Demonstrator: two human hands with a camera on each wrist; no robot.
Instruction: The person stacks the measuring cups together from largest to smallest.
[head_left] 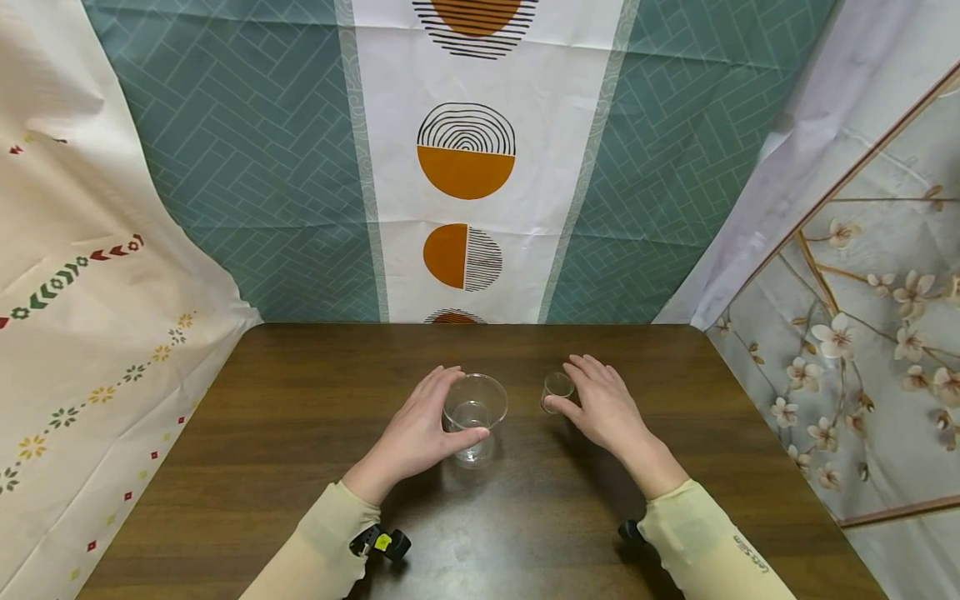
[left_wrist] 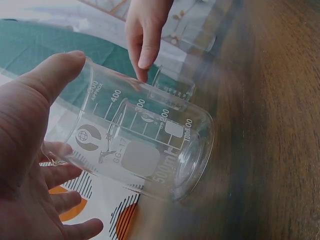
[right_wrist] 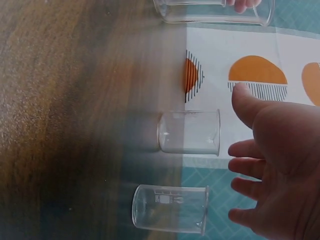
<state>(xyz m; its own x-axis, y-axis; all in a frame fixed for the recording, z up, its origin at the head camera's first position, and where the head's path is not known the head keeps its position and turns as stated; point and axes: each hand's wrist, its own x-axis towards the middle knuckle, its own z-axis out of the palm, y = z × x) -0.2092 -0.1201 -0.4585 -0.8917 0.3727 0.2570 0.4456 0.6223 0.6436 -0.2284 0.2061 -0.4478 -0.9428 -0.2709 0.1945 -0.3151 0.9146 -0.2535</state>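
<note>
Fingers [head_left: 429,398] of the left hand [head_left: 412,431] grasped the large beaker [left_wrist: 112,125] near its rim, with a nested beaker [left_wrist: 150,150] inside; the right hand [head_left: 603,408], released and spread, hovered beside a small beaker [right_wrist: 190,132] and another beaker [right_wrist: 170,207] on the bench [head_left: 300,467].

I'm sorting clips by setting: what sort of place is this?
Probably a makeshift indoor work booth: patterned cloths hang behind and beside a wooden table; only the glass beakers hint at a lab.
</note>
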